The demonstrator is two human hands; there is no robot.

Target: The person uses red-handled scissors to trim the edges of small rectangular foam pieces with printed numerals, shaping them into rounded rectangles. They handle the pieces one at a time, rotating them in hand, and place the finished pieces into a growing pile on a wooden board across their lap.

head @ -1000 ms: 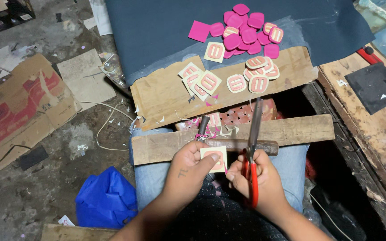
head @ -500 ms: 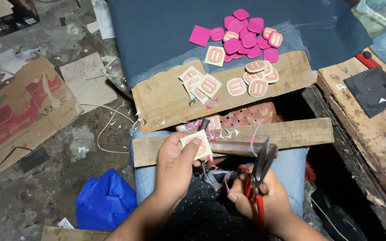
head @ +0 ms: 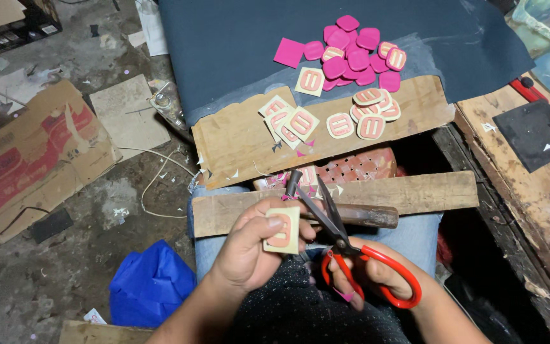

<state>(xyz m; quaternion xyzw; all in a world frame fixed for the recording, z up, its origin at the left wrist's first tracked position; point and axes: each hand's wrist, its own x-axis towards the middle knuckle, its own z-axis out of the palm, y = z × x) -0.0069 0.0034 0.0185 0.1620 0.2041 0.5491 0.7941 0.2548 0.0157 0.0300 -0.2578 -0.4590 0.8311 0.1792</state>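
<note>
Pinching a cream square patch (head: 283, 230) with a pink raised shape between thumb and fingers of the left hand (head: 249, 245), just above the lap. Gripping red-handled scissors (head: 345, 248) in the right hand (head: 377, 274), fingers curled through the loops, blades parted beside the patch. Resting across the knees, a wooden plank (head: 415, 191); lying beyond on the cardboard (head: 237, 137), more trimmed patches (head: 358, 118).

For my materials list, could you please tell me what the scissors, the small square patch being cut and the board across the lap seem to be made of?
Scissors: dull grey metal blades, glossy red handles, probably plastic.
Patch: thin and flat, cream edge around a pink raised motif; looks like rubber or soft plastic, not certain.
Board: rough unfinished wood, grain and chipped edges showing.
</note>
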